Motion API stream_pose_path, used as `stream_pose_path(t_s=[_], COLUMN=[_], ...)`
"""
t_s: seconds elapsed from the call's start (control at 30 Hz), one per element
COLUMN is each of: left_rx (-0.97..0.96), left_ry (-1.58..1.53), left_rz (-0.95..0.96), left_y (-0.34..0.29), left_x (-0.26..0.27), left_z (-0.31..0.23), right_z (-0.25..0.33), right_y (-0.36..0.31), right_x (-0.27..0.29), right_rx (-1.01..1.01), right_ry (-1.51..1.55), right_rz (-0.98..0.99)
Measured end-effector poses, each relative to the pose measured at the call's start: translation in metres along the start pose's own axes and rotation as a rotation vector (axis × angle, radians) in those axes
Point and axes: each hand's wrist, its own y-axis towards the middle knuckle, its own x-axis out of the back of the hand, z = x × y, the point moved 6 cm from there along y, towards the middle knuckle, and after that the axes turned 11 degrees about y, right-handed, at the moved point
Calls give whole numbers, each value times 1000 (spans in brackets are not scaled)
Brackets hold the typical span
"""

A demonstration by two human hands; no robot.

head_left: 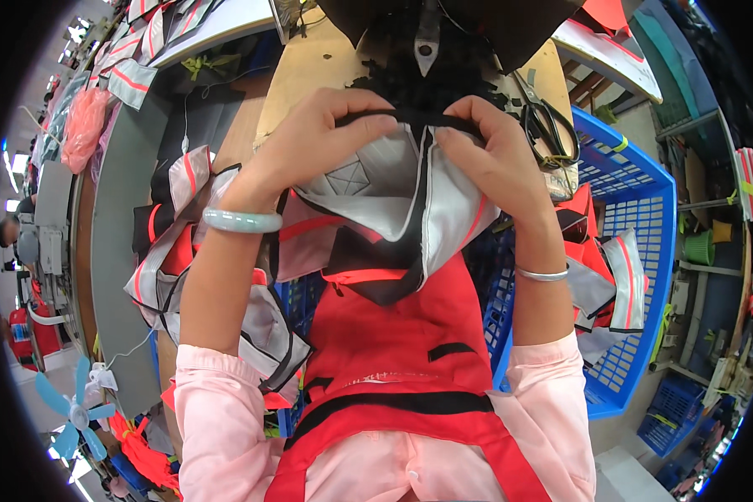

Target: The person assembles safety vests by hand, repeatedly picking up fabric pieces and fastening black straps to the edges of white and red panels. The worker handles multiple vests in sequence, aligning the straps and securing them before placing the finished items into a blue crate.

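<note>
Two hands, left hand (322, 138) at nine o'clock and right hand (494, 155) at three, pinched tight the black strip (410, 117) running sideways atop the grey cloth piece (385, 188) between them

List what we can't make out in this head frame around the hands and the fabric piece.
- Left hand and right hand: fingertips tucked behind the black trim, head view.
- Grey fabric piece: lower part hidden by its own folds and the red garment.
- Sewing machine head: cut off by the top edge.
- Scissors: partly behind the right hand.
</note>
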Motion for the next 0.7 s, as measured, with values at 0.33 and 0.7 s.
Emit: stream_pose_path(t_s=[0.33,0.7], left_rx=[104,117], left_ry=[-196,-320], left_rz=[70,13], left_y=[42,53], left_x=[6,10], left_z=[24,36], right_z=[-14,-13], right_y=[29,38], right_x=[1,3], right_rx=[-53,-16], right_ry=[109,137], right_rz=[-88,-71])
